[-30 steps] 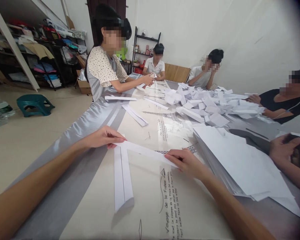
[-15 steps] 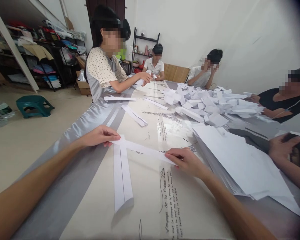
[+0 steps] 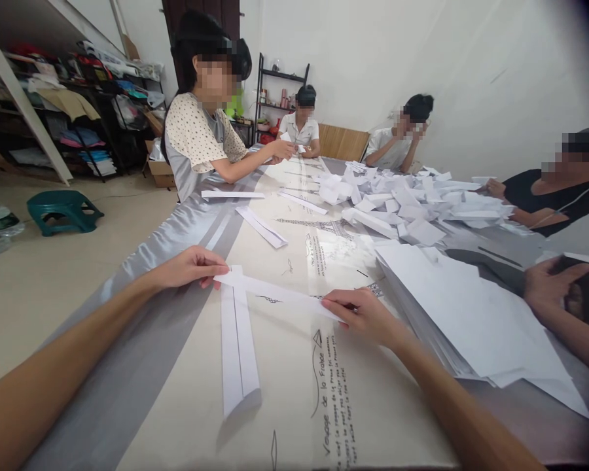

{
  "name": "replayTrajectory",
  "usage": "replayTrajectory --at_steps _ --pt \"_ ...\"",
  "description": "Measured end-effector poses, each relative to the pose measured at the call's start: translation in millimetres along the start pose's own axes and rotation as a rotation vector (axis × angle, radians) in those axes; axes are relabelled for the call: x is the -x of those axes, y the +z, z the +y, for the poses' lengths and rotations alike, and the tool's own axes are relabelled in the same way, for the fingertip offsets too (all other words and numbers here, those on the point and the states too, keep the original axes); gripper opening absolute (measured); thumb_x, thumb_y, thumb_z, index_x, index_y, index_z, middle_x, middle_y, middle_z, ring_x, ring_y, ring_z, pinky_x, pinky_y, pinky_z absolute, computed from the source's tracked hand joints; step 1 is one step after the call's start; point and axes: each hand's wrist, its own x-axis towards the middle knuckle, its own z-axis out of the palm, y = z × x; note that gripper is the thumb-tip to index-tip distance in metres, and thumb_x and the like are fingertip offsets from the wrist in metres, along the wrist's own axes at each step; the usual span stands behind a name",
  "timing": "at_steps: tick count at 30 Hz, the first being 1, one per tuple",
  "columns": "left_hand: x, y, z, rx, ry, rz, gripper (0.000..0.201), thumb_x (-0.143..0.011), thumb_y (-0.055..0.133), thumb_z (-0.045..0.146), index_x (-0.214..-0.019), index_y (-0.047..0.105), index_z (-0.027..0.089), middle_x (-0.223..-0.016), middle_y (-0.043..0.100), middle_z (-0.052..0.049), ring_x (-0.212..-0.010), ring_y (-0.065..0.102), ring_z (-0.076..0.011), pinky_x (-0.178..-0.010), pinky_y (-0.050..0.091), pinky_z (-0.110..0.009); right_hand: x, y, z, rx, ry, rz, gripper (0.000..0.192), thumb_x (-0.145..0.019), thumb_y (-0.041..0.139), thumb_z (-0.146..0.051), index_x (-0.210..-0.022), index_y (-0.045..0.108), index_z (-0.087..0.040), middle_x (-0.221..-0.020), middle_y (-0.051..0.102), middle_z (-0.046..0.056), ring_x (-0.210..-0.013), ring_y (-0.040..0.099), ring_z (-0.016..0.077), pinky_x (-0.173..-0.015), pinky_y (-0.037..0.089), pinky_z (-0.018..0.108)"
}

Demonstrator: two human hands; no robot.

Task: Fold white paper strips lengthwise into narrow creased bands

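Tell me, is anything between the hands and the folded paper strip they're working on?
Nothing visible. The left hand pinches one end of the folded strip and the right hand pinches the other. A second folded strip lies beneath it, crosswise, on the table.

**Two bare arms, no sleeves or jewellery**

Two bare forearms belonging to the person wearing the camera enter from the bottom of the view over the table (image 3: pixel 186 418). The left hand (image 3: pixel 189 267) and right hand (image 3: pixel 366 317) are both uncovered: no gloves, rings, watch or bracelets can be seen. No sleeve shows on either arm as far as the lower edge of the view. The arms look slim, with smooth wrists. The fingernails are too small to describe.
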Motion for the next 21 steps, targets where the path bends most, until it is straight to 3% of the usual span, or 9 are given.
replayTrajectory --at_steps 5,9,17,21 --pt "2.4 -3.0 2.6 -0.002 -0.015 0.053 0.034 -0.093 0.066 0.048 -0.087 0.076 0.015 -0.065 0.068 -0.003 -0.050 0.046 -0.0079 -0.047 0.034 -0.018 0.9 -1.7 1.7 -0.001 0.011 0.004 0.041 -0.104 0.046 -0.041 -0.068 0.053 -0.022 -0.057 0.047 -0.004 -0.052 0.034 0.0113 -0.056 0.031 0.029" --pt "3.1 -5.2 3.2 0.019 -0.016 0.028 0.033 -0.092 0.068 0.046 -0.083 0.075 0.016 -0.067 0.068 -0.002 -0.055 0.052 -0.0095 -0.052 0.041 -0.018 0.5 -3.5 2.4 0.012 0.013 0.025 0.037 -0.103 0.046 -0.037 -0.071 0.058 -0.022 -0.055 0.050 -0.005 -0.051 0.036 0.0109 -0.057 0.033 0.028" --pt "-0.5 10.9 13.5 0.024 0.002 -0.059 0.035 -0.095 0.064 0.047 -0.083 0.075 0.016 -0.073 0.066 -0.002 -0.067 0.058 -0.0128 -0.060 0.045 -0.019 0.7 -1.7 -0.2 -0.044 0.006 0.016 0.043 -0.103 0.046 -0.038 -0.063 0.047 -0.021 -0.054 0.044 -0.005 -0.050 0.033 0.0105 -0.057 0.032 0.028" --pt "-2.2 14.3 13.7 0.007 0.026 -0.016 0.037 -0.095 0.062 0.048 -0.081 0.072 0.016 -0.069 0.062 -0.001 -0.061 0.055 -0.0114 -0.055 0.044 -0.018 1.8 -0.7 -0.1 -0.075 0.026 -0.003 0.044 -0.104 0.045 -0.040 -0.064 0.046 -0.021 -0.056 0.044 -0.004 -0.052 0.034 0.0111 -0.056 0.032 0.028"
